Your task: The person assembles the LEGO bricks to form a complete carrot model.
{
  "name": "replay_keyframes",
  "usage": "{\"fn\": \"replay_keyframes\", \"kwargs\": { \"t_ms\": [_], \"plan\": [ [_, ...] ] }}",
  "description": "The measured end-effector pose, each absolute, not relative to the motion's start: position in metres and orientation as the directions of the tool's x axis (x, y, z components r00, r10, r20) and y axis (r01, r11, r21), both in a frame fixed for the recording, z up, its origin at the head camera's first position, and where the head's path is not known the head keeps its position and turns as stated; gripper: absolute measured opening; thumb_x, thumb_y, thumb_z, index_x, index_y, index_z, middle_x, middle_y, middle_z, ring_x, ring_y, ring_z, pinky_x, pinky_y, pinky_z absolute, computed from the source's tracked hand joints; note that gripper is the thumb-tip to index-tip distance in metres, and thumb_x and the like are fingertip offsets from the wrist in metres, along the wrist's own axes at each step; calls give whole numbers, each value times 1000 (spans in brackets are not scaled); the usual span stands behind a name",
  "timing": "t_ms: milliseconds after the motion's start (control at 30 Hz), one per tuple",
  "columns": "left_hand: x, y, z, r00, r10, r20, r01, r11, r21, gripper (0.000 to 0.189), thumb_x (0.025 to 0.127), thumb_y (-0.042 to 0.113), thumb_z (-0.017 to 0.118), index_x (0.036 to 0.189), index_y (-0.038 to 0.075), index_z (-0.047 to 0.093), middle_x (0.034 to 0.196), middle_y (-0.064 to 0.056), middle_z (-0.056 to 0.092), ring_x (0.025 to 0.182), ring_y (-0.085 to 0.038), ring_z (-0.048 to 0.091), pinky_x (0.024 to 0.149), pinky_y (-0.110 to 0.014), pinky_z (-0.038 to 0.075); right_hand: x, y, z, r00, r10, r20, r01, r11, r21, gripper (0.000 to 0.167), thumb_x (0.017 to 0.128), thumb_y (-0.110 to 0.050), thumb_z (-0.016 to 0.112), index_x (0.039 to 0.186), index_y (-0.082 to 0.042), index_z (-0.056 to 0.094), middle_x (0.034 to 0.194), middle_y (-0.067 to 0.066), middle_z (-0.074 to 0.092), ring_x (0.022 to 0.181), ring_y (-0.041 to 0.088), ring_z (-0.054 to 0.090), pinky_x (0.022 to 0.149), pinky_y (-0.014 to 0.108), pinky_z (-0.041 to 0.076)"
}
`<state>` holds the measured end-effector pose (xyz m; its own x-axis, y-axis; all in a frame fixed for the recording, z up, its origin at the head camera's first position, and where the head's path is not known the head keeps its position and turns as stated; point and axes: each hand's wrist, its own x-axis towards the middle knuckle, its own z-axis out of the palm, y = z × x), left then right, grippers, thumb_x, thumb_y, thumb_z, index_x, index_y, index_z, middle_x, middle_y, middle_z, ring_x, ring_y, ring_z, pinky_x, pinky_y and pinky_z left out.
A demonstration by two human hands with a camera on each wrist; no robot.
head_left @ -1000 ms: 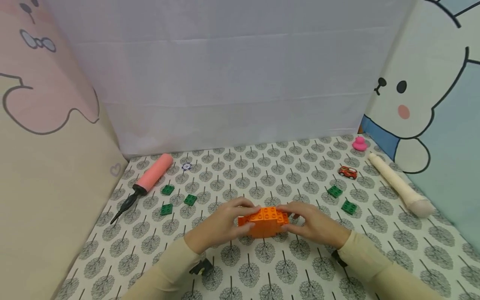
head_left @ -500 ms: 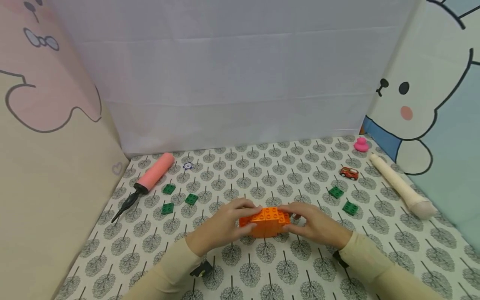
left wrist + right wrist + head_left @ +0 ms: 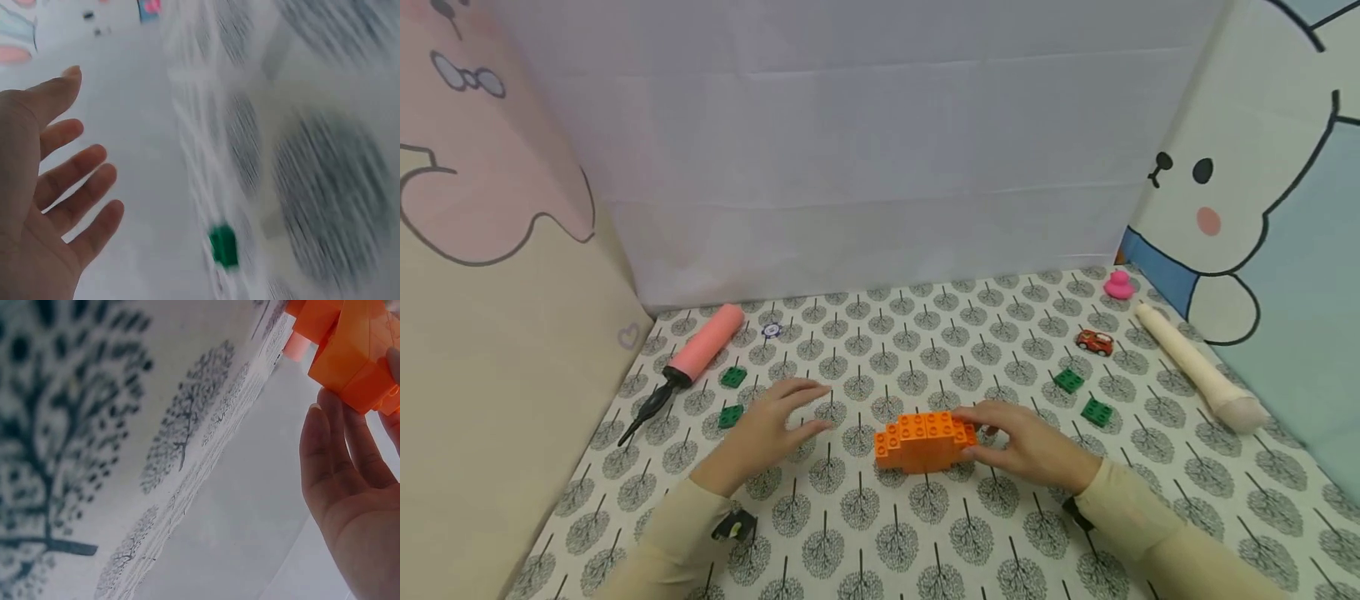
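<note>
Orange toy bricks (image 3: 927, 450) are joined into a stepped block in the middle of the patterned cloth. My right hand (image 3: 1026, 442) holds this block at its right end, thumb in front and fingers over the studs. In the right wrist view the fingertips lie against the orange bricks (image 3: 350, 353). To the left, apart from the block, my left hand (image 3: 766, 432) has its thumb and fingers spread with nothing between them. Two green bricks (image 3: 733, 377) show just beyond that hand; a third is hidden behind it. One green brick (image 3: 224, 246) also appears, blurred, in the left wrist view.
A pink balloon pump (image 3: 706, 342) lies at the left, near a small blue and white disc (image 3: 772, 331). On the right are two green bricks (image 3: 1068, 381), a red toy car (image 3: 1095, 342), a pink duck (image 3: 1119, 285) and a long cream-coloured roll (image 3: 1195, 362).
My left hand has let go of the block's left end and moved left toward the green bricks, covering one of them. The right hand and the block have stayed in place.
</note>
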<state>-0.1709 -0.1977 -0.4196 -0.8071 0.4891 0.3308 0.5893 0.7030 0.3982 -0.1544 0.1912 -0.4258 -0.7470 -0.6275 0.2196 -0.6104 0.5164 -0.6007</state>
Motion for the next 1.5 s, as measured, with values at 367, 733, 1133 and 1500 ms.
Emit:
{"fn": "replay_keyframes", "kwargs": {
  "t_ms": [367,733,1133,1500],
  "plan": [
    [-177,-297,-441,-964,260,48,258,890,375,61,88,30,76,139,3,57,141,-24,51,129,-49,46,104,-66,39,-153,189,-425,-760,-623,186,-582,524,-621,55,94,-37,69,143,-15,55,129,2,64,107,12,61,91,41,56],
    [-178,-315,-446,-967,250,37,245,886,393,49,88,13,75,133,-1,61,135,-33,51,124,-55,46,101,-67,41,-153,191,-425,-763,-620,185,-580,529,-620,56,94,-39,68,142,-14,55,132,3,63,116,20,61,99,48,52],
    [-173,-297,-437,-958,251,138,287,840,460,45,95,14,68,136,0,59,129,-20,58,113,-40,58,91,-58,52,-154,190,-423,-766,-617,182,-579,538,-612,57,94,-42,66,142,-14,55,132,3,63,118,22,60,101,51,50],
    [-165,-227,-406,-803,434,409,592,664,457,42,92,9,72,132,1,63,127,-10,59,110,-24,60,82,-41,57,-154,191,-425,-769,-610,192,-584,547,-600,55,95,-41,66,142,-15,56,132,0,62,118,20,59,100,49,51]
  ]
}}
